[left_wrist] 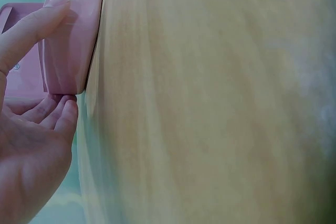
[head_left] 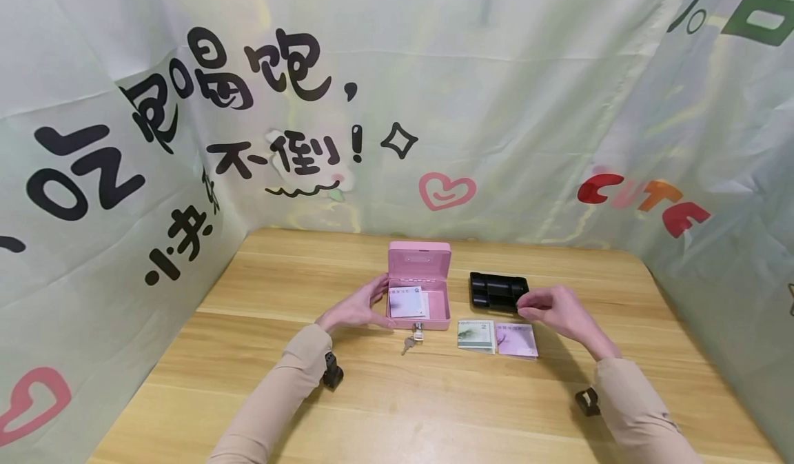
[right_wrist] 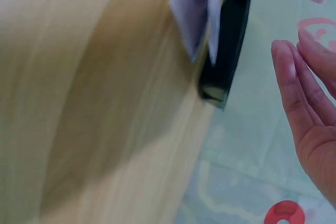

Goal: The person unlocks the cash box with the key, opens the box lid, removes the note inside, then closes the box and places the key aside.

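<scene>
A pink cash box [head_left: 438, 302] stands with its lid up, and folded banknotes [head_left: 405, 302] lie in its left part. My left hand [head_left: 358, 307] holds the box at its left front corner. In the left wrist view the thumb presses the front of the box [left_wrist: 73, 45] while the fingers touch its side. A small padlock [head_left: 418, 333] hangs at the front, with keys [head_left: 407, 343] beside it. Over the right edge of a black coin tray [head_left: 498, 290] hovers my right hand [head_left: 558, 311], fingers close together and holding nothing. Below the tray lie green notes [head_left: 476, 336] and purple notes [head_left: 517, 338].
The wooden table [head_left: 434, 409] carries all these things. A printed cloth [head_left: 527, 126] hangs behind it and along both sides. Black wrist cameras [head_left: 333, 371] are worn under both sleeves.
</scene>
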{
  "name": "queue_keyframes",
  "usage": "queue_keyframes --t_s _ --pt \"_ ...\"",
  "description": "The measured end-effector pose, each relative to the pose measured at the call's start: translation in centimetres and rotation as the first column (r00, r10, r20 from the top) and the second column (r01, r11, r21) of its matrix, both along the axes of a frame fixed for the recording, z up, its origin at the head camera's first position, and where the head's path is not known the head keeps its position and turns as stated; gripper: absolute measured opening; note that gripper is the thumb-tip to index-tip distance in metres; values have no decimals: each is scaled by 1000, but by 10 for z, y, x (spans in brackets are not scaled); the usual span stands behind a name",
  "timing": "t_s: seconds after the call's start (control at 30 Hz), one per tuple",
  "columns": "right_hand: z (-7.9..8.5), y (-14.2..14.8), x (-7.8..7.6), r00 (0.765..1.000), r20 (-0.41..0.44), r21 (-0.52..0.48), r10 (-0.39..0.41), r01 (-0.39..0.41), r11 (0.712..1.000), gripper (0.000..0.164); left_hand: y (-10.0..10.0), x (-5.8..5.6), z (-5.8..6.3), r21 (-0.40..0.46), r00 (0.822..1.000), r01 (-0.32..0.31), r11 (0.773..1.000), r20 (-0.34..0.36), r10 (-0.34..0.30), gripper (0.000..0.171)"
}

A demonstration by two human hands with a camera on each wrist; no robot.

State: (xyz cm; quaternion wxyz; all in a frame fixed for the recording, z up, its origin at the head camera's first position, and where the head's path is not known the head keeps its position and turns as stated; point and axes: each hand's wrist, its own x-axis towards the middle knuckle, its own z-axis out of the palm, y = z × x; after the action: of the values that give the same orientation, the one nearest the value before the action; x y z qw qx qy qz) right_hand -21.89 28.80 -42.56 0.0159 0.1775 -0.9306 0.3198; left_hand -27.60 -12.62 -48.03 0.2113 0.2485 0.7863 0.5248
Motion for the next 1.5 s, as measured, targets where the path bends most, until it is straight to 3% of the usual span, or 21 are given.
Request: queue_keyframes --t_s 0.73,1.5 --pt "27 -39 3 993 -14 -93 115 -116 989 18 0 0 -2 29 1000 18 999 -3 -17 114" --pt "41 -103 -15 953 17 -107 304 -300 948 23 1 0 -3 57 1000 10 998 18 -11 115"
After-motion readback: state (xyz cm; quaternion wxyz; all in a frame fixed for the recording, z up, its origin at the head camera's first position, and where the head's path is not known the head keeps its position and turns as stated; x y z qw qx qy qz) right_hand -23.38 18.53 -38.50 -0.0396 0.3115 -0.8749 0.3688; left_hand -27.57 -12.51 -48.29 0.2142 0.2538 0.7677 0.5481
